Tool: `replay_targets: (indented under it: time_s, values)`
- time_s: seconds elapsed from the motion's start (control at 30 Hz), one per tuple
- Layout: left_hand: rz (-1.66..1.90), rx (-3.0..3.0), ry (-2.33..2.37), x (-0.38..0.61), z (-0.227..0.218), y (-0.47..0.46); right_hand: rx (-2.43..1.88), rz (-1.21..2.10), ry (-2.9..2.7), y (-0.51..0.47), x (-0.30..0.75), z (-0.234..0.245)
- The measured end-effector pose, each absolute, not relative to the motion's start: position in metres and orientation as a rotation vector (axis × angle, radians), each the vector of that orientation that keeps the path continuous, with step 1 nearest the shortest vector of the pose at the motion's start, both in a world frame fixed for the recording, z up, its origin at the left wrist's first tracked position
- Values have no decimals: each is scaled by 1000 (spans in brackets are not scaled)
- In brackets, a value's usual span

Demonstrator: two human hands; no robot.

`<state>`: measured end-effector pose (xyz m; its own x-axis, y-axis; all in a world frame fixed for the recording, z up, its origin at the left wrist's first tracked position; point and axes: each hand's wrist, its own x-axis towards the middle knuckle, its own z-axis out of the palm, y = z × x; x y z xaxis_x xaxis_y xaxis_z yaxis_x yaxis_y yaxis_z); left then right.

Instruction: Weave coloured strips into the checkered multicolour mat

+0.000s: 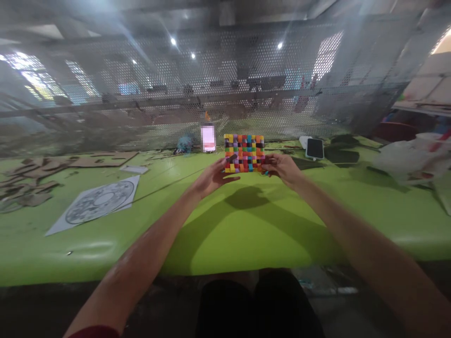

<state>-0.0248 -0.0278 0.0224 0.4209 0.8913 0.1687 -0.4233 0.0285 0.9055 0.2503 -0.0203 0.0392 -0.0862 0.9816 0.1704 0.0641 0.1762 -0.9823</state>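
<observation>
Head view: both hands grasp a multicoloured block panel [244, 153], raised above the green table [246, 225]. The left hand [213, 177] cups its lower left edge, the right hand [283, 168] its right edge, keeping it facing the person.

We see two bare forearms and bare hands, left hand [211, 178] and right hand [283, 169]. A dark red sleeve edge [93, 332] shows at the left arm. Dark trousers [260, 305] cover the lap.
</observation>
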Motion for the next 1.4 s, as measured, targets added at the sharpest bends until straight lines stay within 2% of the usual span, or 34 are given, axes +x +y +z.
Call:
replay_targets:
  time_s: [0.17, 0.53, 0.77, 1.07, 1.4]
  values:
    - [999, 1284, 636, -10, 20, -42, -1115, 1050, -1423, -28, 237, 39]
    - [1024, 1294, 680, -7, 9, -36, -1022, 1269, -1407, -40, 225, 40]
    - [963, 1281, 714, -5, 7, -39, -990, 1206, -1469, -40, 222, 36]
    - [1077, 1228, 728, -3, 11, -40, -972, 1189, -1322, -42, 214, 35]
    - [1187, 1279, 822, 7, 5, -45, -998, 1406, -1181, -54, 201, 35]
